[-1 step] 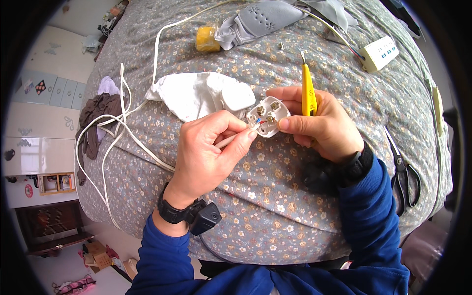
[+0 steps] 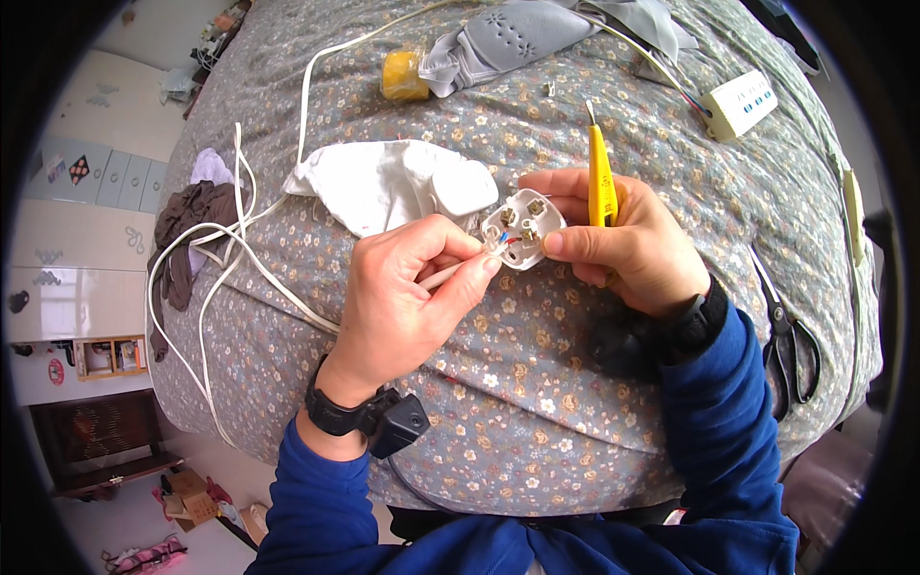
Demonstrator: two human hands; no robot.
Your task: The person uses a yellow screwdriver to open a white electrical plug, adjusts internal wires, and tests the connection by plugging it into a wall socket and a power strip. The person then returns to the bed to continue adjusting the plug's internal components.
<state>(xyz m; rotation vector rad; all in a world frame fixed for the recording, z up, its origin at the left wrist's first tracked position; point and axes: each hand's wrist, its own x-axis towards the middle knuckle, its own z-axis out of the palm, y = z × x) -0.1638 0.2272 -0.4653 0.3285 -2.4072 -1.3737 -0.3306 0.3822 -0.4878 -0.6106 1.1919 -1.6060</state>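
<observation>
Between my hands is an opened white plug housing [image 2: 548, 222] with brass-coloured contacts inside. My right hand [image 2: 632, 235] grips its right side between thumb and fingers. A yellow screwdriver [image 2: 602, 177] is tucked in the same hand, its narrow metal tip pointing away from me. My left hand [image 2: 412, 287] pinches the white cable [image 2: 439, 278] beside the housing's lower left edge. Thin blue and red wires [image 2: 506, 238] run from the cable end into the housing; their bare ends are too small to make out. A white cloth [image 2: 369, 182] lies just beyond my left hand, with a rounded white piece [image 2: 464, 187] at its right end.
Black-handled scissors [image 2: 788, 335] lie at the right. Farther off are a white socket block [image 2: 738, 105], a grey fabric piece [image 2: 517, 43] and a yellow tape roll [image 2: 402, 77]. Loops of white cable [image 2: 244, 244] and dark clothing [image 2: 187, 230] lie at the left of the flowered bedspread [image 2: 537, 422].
</observation>
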